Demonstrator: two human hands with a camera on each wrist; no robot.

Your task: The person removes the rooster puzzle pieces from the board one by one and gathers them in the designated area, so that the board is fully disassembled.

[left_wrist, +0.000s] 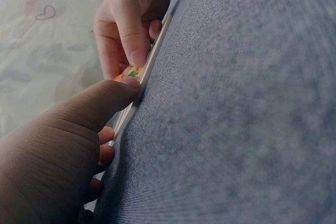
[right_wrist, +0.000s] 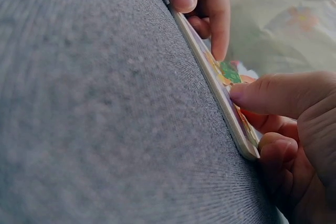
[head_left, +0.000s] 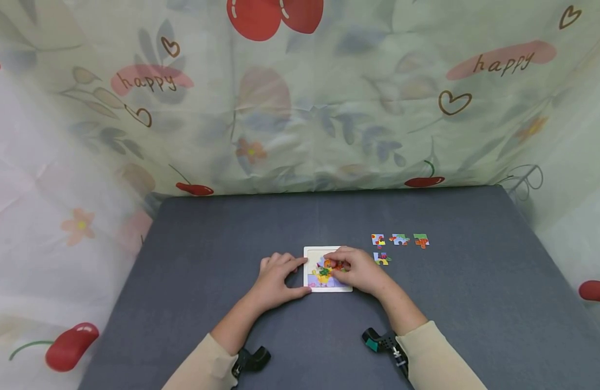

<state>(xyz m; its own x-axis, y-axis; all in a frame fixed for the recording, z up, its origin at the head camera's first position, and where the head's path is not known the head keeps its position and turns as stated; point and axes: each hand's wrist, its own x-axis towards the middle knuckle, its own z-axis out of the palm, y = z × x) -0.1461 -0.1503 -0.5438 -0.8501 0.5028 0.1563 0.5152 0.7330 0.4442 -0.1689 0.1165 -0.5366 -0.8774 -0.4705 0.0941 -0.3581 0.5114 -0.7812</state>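
Note:
A small puzzle board [head_left: 328, 289] with a pale frame lies on the dark table, partly filled with colourful pieces. My left hand [head_left: 276, 281] rests at its left side, forefinger and thumb spread and touching the frame; in the left wrist view the thumb [left_wrist: 118, 98] lies over the board's edge. My right hand [head_left: 360, 269] is over the board's right part, thumb and fingers pinching a puzzle piece [head_left: 335, 264], mostly hidden by the fingers. In the right wrist view a green patch of the picture [right_wrist: 230, 72] shows beyond the right thumb.
Several loose puzzle pieces [head_left: 399, 239] lie right of the board, beyond my right hand, with one piece [head_left: 381, 259] nearer to it. A patterned curtain [head_left: 319, 135] hangs behind the table's far edge. Black devices [head_left: 251, 360] are strapped at both wrists.

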